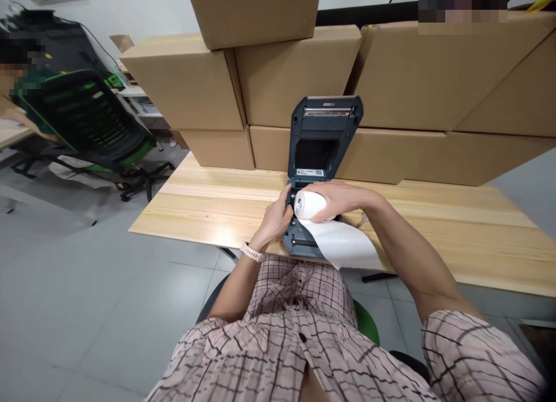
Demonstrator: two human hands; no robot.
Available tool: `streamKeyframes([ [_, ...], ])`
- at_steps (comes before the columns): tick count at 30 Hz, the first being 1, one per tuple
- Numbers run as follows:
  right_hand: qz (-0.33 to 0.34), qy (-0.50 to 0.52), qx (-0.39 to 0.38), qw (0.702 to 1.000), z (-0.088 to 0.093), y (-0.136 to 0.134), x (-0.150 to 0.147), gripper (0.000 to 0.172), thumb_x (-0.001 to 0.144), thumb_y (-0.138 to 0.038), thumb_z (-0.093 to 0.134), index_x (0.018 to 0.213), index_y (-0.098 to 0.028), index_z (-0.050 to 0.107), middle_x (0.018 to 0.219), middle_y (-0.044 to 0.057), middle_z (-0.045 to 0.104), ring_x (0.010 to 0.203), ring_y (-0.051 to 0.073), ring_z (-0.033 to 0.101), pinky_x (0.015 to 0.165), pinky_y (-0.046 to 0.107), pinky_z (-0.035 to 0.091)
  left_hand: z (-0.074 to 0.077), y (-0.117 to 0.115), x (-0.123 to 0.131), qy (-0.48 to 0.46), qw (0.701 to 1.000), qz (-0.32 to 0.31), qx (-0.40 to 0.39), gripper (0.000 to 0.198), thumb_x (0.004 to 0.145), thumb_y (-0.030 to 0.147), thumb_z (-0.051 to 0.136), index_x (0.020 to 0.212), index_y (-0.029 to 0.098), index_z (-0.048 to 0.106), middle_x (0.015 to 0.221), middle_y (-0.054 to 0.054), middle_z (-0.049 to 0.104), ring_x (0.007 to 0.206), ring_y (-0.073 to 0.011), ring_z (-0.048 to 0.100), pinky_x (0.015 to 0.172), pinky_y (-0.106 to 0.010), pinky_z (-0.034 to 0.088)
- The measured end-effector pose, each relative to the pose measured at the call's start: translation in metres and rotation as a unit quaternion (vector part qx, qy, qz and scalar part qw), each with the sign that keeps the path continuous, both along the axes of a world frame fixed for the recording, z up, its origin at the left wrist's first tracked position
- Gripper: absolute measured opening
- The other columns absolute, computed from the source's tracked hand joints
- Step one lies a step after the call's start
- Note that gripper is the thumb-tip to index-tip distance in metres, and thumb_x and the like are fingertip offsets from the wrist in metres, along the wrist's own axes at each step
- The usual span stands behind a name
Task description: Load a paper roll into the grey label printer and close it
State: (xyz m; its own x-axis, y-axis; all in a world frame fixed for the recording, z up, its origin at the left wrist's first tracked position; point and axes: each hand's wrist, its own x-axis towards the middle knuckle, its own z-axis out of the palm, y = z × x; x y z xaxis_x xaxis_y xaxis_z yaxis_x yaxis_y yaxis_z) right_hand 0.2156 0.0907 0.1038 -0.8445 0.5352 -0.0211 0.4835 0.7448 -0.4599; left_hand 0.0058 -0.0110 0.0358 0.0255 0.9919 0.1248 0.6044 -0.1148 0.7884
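A dark grey label printer (304,248) stands on the wooden table with its lid (325,132) tilted up. Over its inside, my right hand (341,198) grips a white roll of label paper (311,205) from the right, fingers wrapped round it. A loose strip of the paper (347,242) hangs from the roll toward the table's front edge. My left hand (278,214) holds the printer's left side, its fingertips at the inner edge beside the roll's end. Part of the printer's inside is hidden by the roll and strip.
Stacked cardboard boxes (295,72) line the back of the wooden table (208,205). One box (260,14) sits on top. At the left, a person sits on a black and green office chair (91,112). Another person is partly visible behind the boxes at the right.
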Motion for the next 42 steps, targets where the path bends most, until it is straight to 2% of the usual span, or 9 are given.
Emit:
streamKeyframes([
  [5, -0.026, -0.082, -0.013, 0.996, -0.005, 0.001, -0.002, 0.072, 0.071, -0.066, 0.085, 0.129, -0.026, 0.073, 0.127, 0.013, 0.078, 0.111, 0.041, 0.071, 0.090, 0.049, 0.055, 0.002, -0.001, 0.000, -0.001, 1.000, -0.004, -0.003, 0.073, 0.094, 0.020, 0.042, 0.167, 0.014, 0.039, 0.105, -0.013, 0.078, 0.084, -0.0280, 0.070, 0.093, -0.046, 0.054],
  [11, -0.011, -0.077, -0.043, 0.996, -0.019, 0.019, -0.014, 0.063, 0.069, -0.069, 0.086, 0.114, -0.026, 0.078, 0.115, 0.010, 0.083, 0.100, 0.036, 0.074, 0.090, 0.047, 0.052, -0.003, 0.001, -0.002, -0.038, 0.999, -0.007, 0.004, 0.070, 0.095, 0.019, 0.046, 0.165, 0.019, 0.043, 0.106, -0.011, 0.078, 0.084, -0.0260, 0.070, 0.094, -0.047, 0.054],
  [15, 0.005, -0.091, 0.004, 0.996, -0.026, 0.023, -0.014, 0.067, 0.072, -0.067, 0.085, 0.121, -0.022, 0.077, 0.116, 0.013, 0.082, 0.101, 0.038, 0.074, 0.091, 0.049, 0.053, -0.005, 0.002, -0.003, -0.048, 0.999, -0.010, 0.011, 0.068, 0.094, 0.017, 0.047, 0.163, 0.020, 0.047, 0.091, -0.006, 0.074, 0.076, -0.0223, 0.065, 0.088, -0.041, 0.053],
  [18, -0.005, -0.075, 0.095, 0.993, -0.022, 0.001, -0.007, 0.073, 0.084, -0.063, 0.077, 0.141, -0.017, 0.068, 0.132, 0.019, 0.076, 0.114, 0.041, 0.071, 0.095, 0.052, 0.054, -0.006, 0.002, -0.002, -0.047, 0.999, -0.009, 0.014, 0.067, 0.095, 0.017, 0.046, 0.162, 0.022, 0.047, 0.096, -0.006, 0.075, 0.075, -0.0199, 0.063, 0.084, -0.038, 0.051],
  [22, -0.005, -0.014, 0.171, 0.985, -0.019, -0.058, 0.003, 0.050, 0.107, -0.045, 0.051, 0.146, -0.017, 0.065, 0.150, 0.017, 0.067, 0.135, 0.037, 0.063, 0.112, 0.056, 0.050, -0.006, 0.002, -0.002, -0.042, 0.999, -0.007, 0.014, 0.067, 0.095, 0.018, 0.046, 0.161, 0.022, 0.047, 0.098, -0.006, 0.077, 0.072, -0.0187, 0.061, 0.080, -0.036, 0.050],
  [25, -0.017, -0.002, 0.190, 0.982, -0.028, -0.103, 0.008, 0.047, 0.113, -0.042, 0.040, 0.144, -0.019, 0.067, 0.146, 0.014, 0.071, 0.133, 0.033, 0.067, 0.114, 0.056, 0.053, -0.006, 0.001, -0.002, -0.043, 0.999, -0.005, 0.016, 0.068, 0.094, 0.019, 0.047, 0.161, 0.022, 0.048, 0.099, -0.007, 0.078, 0.072, -0.0191, 0.060, 0.079, -0.036, 0.049],
  [28, -0.061, 0.006, 0.202, 0.978, -0.043, -0.134, 0.008, 0.049, 0.114, -0.040, 0.039, 0.150, -0.017, 0.062, 0.157, 0.015, 0.063, 0.144, 0.032, 0.062, 0.119, 0.056, 0.052, -0.007, 0.001, -0.002, -0.047, 0.999, -0.002, 0.018, 0.068, 0.094, 0.020, 0.047, 0.161, 0.021, 0.049, 0.104, -0.008, 0.080, 0.073, -0.0203, 0.061, 0.079, -0.037, 0.049],
  [35, -0.134, 0.033, 0.266, 0.954, -0.068, -0.171, -0.006, 0.050, 0.113, -0.041, 0.043, 0.151, -0.014, 0.062, 0.161, 0.013, 0.059, 0.153, 0.037, 0.052, 0.120, 0.056, 0.053, -0.014, 0.004, -0.001, -0.090, 0.995, 0.003, 0.034, 0.067, 0.092, 0.019, 0.050, 0.159, 0.020, 0.052, 0.112, -0.010, 0.081, 0.089, -0.0227, 0.071, 0.089, -0.038, 0.052],
  [42, -0.158, 0.056, 0.257, 0.952, -0.073, -0.177, -0.009, 0.050, 0.112, -0.044, 0.044, 0.149, -0.018, 0.063, 0.161, 0.012, 0.060, 0.154, 0.035, 0.051, 0.121, 0.054, 0.051, -0.017, 0.006, 0.000, -0.116, 0.993, 0.002, 0.039, 0.064, 0.093, 0.019, 0.053, 0.157, 0.019, 0.054, 0.117, -0.010, 0.080, 0.100, -0.0237, 0.075, 0.101, -0.040, 0.053],
])
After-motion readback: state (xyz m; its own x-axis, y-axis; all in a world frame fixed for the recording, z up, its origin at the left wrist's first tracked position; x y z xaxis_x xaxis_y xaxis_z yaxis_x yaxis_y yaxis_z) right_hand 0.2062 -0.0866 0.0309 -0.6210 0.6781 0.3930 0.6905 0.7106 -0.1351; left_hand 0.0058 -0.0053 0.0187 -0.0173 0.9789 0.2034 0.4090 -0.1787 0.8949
